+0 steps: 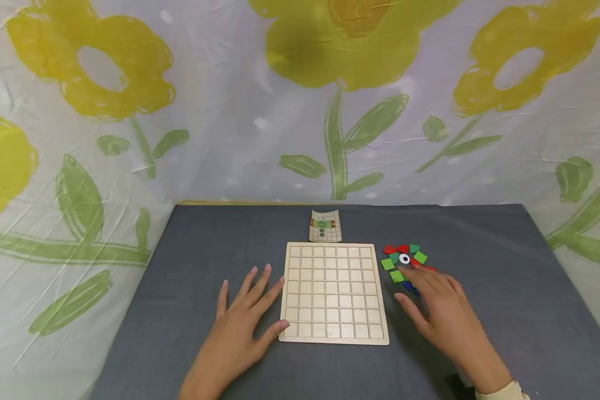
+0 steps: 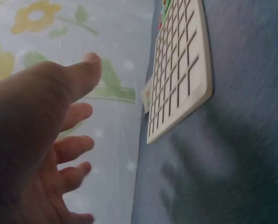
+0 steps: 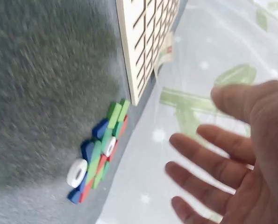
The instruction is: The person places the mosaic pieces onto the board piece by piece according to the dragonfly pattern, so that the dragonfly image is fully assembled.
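A pale wooden grid board (image 1: 333, 292) lies flat at the middle of the table. To its left, my left hand (image 1: 242, 328) hovers with spread fingers, its thumb near the board's lower left corner; in the left wrist view this hand (image 2: 50, 126) holds nothing. My right hand (image 1: 445, 316) is above the right side of the loose coloured pieces, hiding some of them. Among these are a green square (image 1: 397, 276), a red piece (image 1: 403, 248) and a white ring (image 1: 404, 259). Blue pieces (image 3: 100, 128) show in the right wrist view, where the right hand (image 3: 232, 163) is apart from the pile.
A small card (image 1: 325, 226) with a coloured figure on a grid lies behind the board, its edges slightly curled. Dark grey cloth (image 1: 180, 289) covers the table. A flower-printed curtain (image 1: 220, 111) hangs behind and at both sides.
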`<state>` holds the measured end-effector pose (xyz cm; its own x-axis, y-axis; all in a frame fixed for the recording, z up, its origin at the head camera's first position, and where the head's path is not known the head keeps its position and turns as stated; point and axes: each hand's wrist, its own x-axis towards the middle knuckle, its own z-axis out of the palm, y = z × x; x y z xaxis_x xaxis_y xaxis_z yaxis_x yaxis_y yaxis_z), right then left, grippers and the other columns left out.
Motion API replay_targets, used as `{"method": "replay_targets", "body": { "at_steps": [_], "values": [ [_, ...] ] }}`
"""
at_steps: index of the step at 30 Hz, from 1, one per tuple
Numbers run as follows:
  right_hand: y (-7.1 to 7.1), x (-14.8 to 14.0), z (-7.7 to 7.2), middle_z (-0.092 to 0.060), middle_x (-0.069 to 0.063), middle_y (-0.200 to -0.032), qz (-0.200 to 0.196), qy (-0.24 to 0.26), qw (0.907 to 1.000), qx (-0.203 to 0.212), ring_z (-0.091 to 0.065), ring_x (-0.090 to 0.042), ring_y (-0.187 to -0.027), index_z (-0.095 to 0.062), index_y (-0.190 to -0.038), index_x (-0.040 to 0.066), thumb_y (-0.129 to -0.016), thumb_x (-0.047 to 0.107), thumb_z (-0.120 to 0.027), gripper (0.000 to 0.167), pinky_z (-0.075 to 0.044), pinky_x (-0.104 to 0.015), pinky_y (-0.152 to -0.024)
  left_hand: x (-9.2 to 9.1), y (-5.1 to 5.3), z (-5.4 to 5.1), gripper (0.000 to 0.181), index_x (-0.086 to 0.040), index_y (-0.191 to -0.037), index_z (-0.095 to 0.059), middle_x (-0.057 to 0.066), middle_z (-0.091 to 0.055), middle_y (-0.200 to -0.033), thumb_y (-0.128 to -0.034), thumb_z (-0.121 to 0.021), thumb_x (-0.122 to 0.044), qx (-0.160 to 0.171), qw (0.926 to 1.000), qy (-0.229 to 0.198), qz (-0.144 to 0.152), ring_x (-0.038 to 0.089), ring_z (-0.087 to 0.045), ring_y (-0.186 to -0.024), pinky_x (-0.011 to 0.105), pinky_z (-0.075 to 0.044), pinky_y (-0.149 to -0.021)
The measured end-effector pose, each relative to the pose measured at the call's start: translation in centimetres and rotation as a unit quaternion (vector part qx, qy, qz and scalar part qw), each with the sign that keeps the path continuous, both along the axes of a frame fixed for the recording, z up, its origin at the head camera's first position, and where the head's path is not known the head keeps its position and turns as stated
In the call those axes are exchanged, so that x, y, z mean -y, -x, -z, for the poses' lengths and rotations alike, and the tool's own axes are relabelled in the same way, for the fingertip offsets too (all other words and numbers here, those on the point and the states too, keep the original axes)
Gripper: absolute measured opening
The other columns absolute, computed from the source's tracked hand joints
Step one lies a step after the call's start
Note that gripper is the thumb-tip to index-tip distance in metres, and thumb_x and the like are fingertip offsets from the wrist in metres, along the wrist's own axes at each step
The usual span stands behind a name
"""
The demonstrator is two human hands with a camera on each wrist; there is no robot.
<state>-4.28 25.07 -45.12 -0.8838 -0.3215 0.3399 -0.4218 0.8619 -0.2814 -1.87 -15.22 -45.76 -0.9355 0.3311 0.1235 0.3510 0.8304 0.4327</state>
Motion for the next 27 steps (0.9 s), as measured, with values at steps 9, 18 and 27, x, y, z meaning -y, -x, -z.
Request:
{"method": "replay_targets", "body": {
  "at_steps": [9, 18, 27],
  "values": [
    [3.4, -1.2, 0.7, -0.070, -0.008, -0.093, 0.055, 0.001, 0.9970, -0.054, -0.062, -0.031, -0.083, -0.074, -0.113, 0.004, -0.086, 0.015, -0.088, 0.032, -0.051, -0.056, -0.072, 0.9, 4.3, 1.2, 0.091, -0.038, -0.166, -0.034, 0.012, -0.019, -0.175, -0.0901, -0.079, -0.059, 0.051, 0.9981, 0.023, 0.027, 0.043, -0.011, -0.162, 0.086, -0.011, -0.114],
    [6.4, -1.9, 2.9, -0.065, -0.013, -0.091, 0.088, -0.034, 0.9955, 0.004, -0.061, -0.037, -0.086, -0.076, -0.109, -0.002, -0.089, 0.017, -0.086, 0.029, -0.051, -0.058, -0.073, 0.5, 6.4, 2.4, 0.099, -0.036, -0.166, -0.036, 0.015, -0.012, -0.176, -0.0823, -0.084, -0.059, 0.116, 0.9919, 0.042, 0.027, 0.051, 0.007, -0.160, 0.090, 0.004, -0.108],
    [7.7, -1.7, 3.8, -0.062, -0.015, -0.093, 0.095, -0.053, 0.9928, 0.050, -0.059, -0.038, -0.090, -0.075, -0.109, -0.004, -0.090, 0.022, -0.086, 0.034, -0.050, -0.057, -0.074, 0.3, 6.5, 2.7, 0.099, -0.035, -0.165, -0.039, 0.010, -0.014, -0.177, -0.0801, -0.085, -0.054, 0.153, 0.9871, 0.043, 0.021, 0.046, 0.005, -0.162, 0.091, 0.004, -0.107]
  ]
}}
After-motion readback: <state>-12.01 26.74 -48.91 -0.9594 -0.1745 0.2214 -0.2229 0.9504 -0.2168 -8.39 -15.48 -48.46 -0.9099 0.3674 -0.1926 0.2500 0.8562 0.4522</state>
